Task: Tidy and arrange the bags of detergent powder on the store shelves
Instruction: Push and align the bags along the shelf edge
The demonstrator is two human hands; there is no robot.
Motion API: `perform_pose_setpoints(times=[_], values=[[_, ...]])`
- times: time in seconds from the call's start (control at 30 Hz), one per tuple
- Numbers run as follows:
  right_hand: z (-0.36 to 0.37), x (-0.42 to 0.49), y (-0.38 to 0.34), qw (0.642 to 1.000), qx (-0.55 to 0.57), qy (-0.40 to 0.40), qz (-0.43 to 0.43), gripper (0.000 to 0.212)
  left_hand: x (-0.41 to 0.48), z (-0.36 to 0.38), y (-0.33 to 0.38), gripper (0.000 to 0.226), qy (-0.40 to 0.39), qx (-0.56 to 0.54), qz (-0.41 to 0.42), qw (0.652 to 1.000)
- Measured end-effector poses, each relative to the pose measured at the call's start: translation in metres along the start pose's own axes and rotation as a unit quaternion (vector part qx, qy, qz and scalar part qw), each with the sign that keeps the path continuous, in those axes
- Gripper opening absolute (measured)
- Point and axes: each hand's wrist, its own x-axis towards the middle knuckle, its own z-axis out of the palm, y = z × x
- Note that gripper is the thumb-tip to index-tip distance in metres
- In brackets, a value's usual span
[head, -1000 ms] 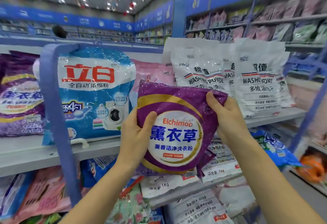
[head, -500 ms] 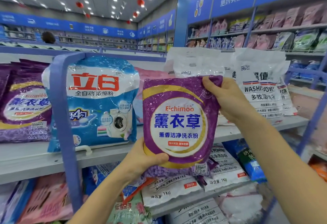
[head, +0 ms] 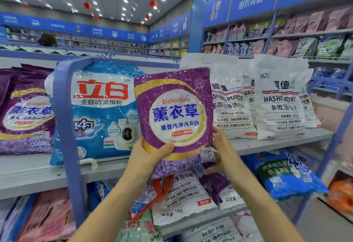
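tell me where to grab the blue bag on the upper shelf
Probably by its top edge, from the front and above: the blue detergent bag stands upright, the shelf post crosses its left side, and the purple Eichimoo bag, held by the left hand and right hand, covers its right.

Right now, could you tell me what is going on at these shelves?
A person holds a purple detergent bag upright before the upper shelf, left hand gripping its lower left corner, right hand at its lower right edge. It hovers before the gap between a blue bag and white washing powder bags, not yet set down.
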Motion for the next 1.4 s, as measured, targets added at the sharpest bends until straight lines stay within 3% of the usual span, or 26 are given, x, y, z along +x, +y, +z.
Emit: perform_pose_setpoints(times=[0.17, 0.3, 0.4, 0.57, 0.7, 0.8, 0.87, 0.93, 1.1, 1.2, 1.4], values=[[0.015, -0.023, 0.013, 0.968, -0.063, 0.151, -0.191, 0.057, 0.0, -0.002, 0.004, 0.099, -0.007, 0.007, 0.008, 1.0], [0.02, -0.02, 0.016, 0.956, -0.051, 0.174, -0.23, 0.062, -0.005, -0.007, 0.006, 0.065, -0.008, 0.01, 0.005, 1.0], [0.026, -0.025, 0.015, 0.957, -0.027, 0.166, -0.238, 0.055, -0.008, -0.015, 0.015, 0.061, -0.006, 0.036, 0.023, 0.999], [0.048, -0.022, -0.004, 0.962, -0.005, 0.12, -0.244, 0.055, -0.016, -0.038, 0.042, 0.055, 0.017, 0.062, 0.058, 0.996], [0.081, -0.025, -0.029, 0.958, 0.0, 0.067, -0.279, 0.055, -0.029, -0.076, 0.067, 0.085, 0.027, 0.061, 0.095, 0.993], [0.116, -0.032, -0.052, 0.95, -0.006, 0.018, -0.313, 0.039, -0.042, -0.117, 0.088, 0.104, 0.052, 0.061, 0.119, 0.99], [0.141, -0.035, -0.07, 0.947, -0.011, -0.031, -0.318, 0.028, -0.049, -0.147, 0.103, 0.104, 0.067, 0.054, 0.128, 0.988], [0.168, -0.035, -0.085, 0.946, -0.034, -0.06, -0.318, 0.033, -0.054, -0.177, 0.116, 0.101, 0.084, 0.059, 0.131, 0.986], [0.244, -0.03, -0.109, 0.937, -0.114, -0.051, -0.328, 0.04, -0.063, -0.249, 0.144, 0.097, 0.112, 0.095, 0.131, 0.981], [0.291, -0.022, -0.116, 0.945, -0.092, -0.078, -0.306, 0.034, -0.063, -0.294, 0.156, 0.097, 0.143, 0.122, 0.136, 0.973], [0.384, 0.003, -0.121, 0.95, -0.073, -0.119, -0.278, 0.05, -0.056, -0.378, 0.169, 0.081, 0.212, 0.161, 0.096, 0.959]])
